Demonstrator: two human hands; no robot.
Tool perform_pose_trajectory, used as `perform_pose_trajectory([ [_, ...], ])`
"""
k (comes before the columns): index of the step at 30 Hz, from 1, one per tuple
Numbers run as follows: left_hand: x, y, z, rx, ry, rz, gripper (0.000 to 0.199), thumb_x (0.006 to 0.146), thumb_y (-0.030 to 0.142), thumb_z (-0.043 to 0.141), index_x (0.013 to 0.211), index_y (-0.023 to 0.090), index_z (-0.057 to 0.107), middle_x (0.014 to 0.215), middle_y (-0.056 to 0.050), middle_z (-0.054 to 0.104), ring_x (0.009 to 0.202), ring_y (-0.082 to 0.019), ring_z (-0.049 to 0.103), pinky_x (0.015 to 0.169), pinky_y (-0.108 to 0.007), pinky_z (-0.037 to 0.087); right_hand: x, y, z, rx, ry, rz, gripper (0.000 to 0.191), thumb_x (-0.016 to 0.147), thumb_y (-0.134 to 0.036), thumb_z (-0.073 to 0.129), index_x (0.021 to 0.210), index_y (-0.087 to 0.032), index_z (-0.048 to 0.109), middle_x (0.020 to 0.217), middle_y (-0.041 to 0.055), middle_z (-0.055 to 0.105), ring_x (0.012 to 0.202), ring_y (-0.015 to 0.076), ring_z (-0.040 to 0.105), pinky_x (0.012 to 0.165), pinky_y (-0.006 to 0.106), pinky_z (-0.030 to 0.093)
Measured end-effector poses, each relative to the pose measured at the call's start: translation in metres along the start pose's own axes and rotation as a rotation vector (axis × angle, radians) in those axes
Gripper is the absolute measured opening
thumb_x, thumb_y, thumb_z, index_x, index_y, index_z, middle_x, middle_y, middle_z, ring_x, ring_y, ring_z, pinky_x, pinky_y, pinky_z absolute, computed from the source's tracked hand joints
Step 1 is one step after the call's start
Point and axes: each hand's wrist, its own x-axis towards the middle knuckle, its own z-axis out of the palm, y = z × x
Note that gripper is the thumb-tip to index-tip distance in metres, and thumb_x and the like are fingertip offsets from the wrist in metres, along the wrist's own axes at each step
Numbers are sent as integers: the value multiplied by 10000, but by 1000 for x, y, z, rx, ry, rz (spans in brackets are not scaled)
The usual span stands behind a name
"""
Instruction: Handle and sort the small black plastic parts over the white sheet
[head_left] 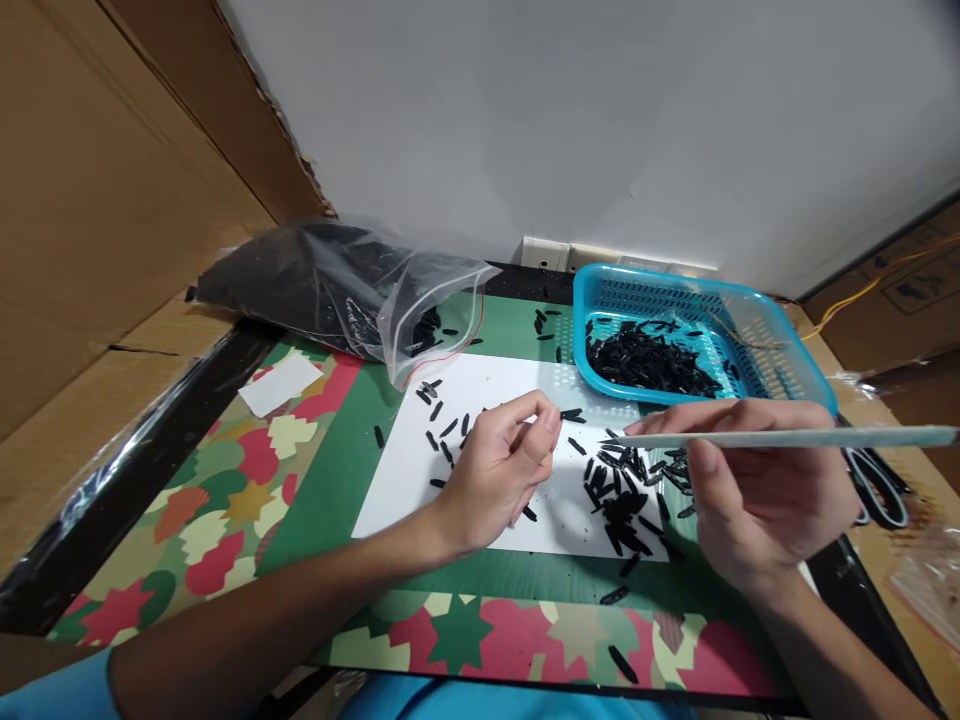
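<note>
Head view | our left hand (499,462) is closed, contents we cannot tell; our right hand (780,490) grips a slim tool (795,437) | black pieces (649,358) lie in the blue basket (582,320) | we seem partway: loose pieces (621,510) remain on white paper (510,378)

1. Pale-grey wall (465,120) at the back.
2. White power sockets (546,254) along the wall's foot.
3. Brown cardboard (97,170) with a torn edge, left.
4. Printed cardboard box (892,300), right, a yellow wire (832,309) crossing it.
5. Crumpled clear plastic (931,575), right edge.
</note>
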Motion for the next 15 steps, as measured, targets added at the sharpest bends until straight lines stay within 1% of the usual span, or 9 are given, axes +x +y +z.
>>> perform_pose_trajectory([
  [2, 0, 0, 1, -12, -12, -5, 437, 1018, 521, 653, 789, 213, 444, 569, 114, 321, 354, -16, 281, 304, -116, 231, 0, -2, 5, 10, 69, 23, 190, 976, -74, 685, 1054, -233, 619, 805, -9, 658, 758, 240, 792, 713, 442, 700],
  [6, 0, -3, 2, -18, -32, -19, 427, 1019, 503, 659, 791, 214, 445, 573, 113, 293, 364, -20, 284, 310, -119, 215, -2, -3, 9, -67, 121, 34, 197, 933, -77, 756, 965, -220, 624, 787, -31, 600, 753, 243, 808, 692, 412, 706],
  [8, -1, -5, 1, -20, -38, -21, 409, 1025, 493, 655, 803, 213, 457, 574, 111, 298, 369, -19, 279, 315, -120, 211, -3, -2, 9, -88, 117, 42, 196, 933, -83, 759, 954, -222, 623, 777, -39, 575, 734, 233, 807, 669, 388, 704],
  [10, -1, -6, 1, -21, -43, -25, 397, 1032, 487, 647, 811, 212, 465, 573, 111, 303, 371, -18, 271, 318, -120, 208, -4, -1, 9, -77, 97, 49, 197, 942, -68, 736, 981, -224, 622, 769, -40, 576, 733, 226, 807, 665, 373, 708],
  [15, -2, -7, 1, -9, -49, -26, 390, 1038, 482, 638, 812, 214, 465, 563, 111, 308, 362, -21, 291, 320, -125, 208, -4, 0, 9, -57, 74, 46, 233, 923, -16, 718, 1002, -214, 623, 797, -38, 581, 760, 228, 817, 681, 373, 719],
])
